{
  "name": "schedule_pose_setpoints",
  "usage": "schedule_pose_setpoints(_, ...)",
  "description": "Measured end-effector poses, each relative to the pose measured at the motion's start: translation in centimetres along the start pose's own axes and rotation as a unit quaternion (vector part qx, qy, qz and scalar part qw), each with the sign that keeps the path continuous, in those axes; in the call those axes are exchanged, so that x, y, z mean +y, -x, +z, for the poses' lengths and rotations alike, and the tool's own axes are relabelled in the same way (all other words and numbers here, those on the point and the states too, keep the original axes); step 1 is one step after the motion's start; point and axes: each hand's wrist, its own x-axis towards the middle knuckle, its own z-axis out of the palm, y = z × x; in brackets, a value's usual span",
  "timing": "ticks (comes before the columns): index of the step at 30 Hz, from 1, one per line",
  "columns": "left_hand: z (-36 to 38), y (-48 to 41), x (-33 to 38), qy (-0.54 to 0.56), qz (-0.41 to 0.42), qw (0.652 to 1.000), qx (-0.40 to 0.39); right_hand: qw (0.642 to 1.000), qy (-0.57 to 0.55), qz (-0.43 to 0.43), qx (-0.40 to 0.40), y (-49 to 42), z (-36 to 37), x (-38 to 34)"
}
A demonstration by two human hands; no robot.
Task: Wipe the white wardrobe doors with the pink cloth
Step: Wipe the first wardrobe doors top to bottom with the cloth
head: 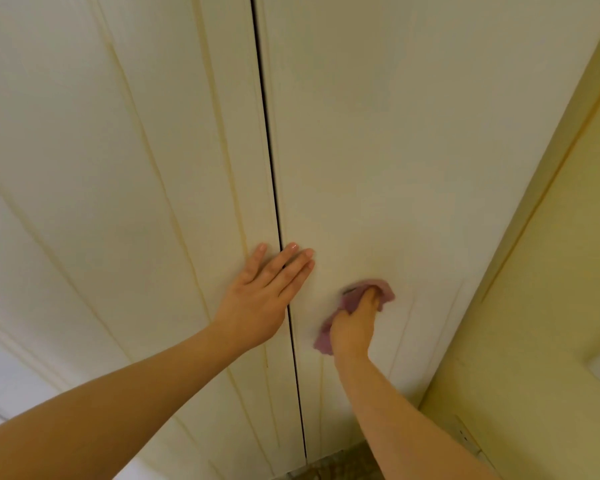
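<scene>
Two white wardrobe doors fill most of the frame, the left door (136, 150) and the right door (395, 133) meeting at a thin dark gap (270, 168) that runs from the top centre down to the bottom centre. Both doors are closed, so whatever the wardrobe holds is hidden behind them. The left hand (257, 299), just left of centre and low in the frame, lies flat across that gap. Its grip is fully open, with the fingers straight and together. The palm and thumb rest on the left door, the fingertips reach onto the right door, and the hand holds nothing. The right hand (354, 327), a little right of centre and slightly lower, has its grip closed around the pink cloth (386, 289). Its fingers curl into the bunched fabric and press it against the right door. Cloth shows above the knuckles and hangs out below the wrist towards the gap. A pale yellow wall (551, 271) takes up the right side of the frame, with what looks like a wall socket (464, 436) at the lower right. A strip of patterned floor (343, 459) shows at the bottom edge.
</scene>
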Motion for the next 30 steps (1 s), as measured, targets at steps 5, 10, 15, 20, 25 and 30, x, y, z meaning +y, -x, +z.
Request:
schedule_pose_setpoints(5, 0.2, 0.2, 1.5, 0.016, 0.004, 1.0, 0.002, 0.995, 0.037, -0.079, -0.057, 5.5, 1.9, 0.2)
schedule_pose_setpoints(10, 0.9, 0.6, 2.4, 0.018, 0.037, 0.999, -0.015, 0.998, -0.016, 0.048, -0.031, 0.3, 0.7, 2.8)
schedule_pose_setpoints(15, 1.5, 0.7, 3.0, 0.022, 0.036, 0.999, -0.013, 0.998, 0.021, -0.011, -0.058, 4.3, 2.1, 3.2)
schedule_pose_setpoints(20, 1.4, 0.6, 2.9, 0.028, 0.031, 0.999, -0.01, 0.996, -0.056, 0.063, -0.031, 1.0, 0.4, 2.6)
schedule_pose_setpoints(25, 1.4, 0.6, 3.3, 0.029, 0.035, 0.999, -0.025, 0.999, 0.046, -0.011, 0.01, 0.9, 0.3, 1.7)
schedule_pose_setpoints(30, 1.5, -0.7, 4.5, 0.054, 0.057, 0.997, 0.001, 0.997, -0.048, 0.065, -0.004, -1.9, -0.7, 2.3)
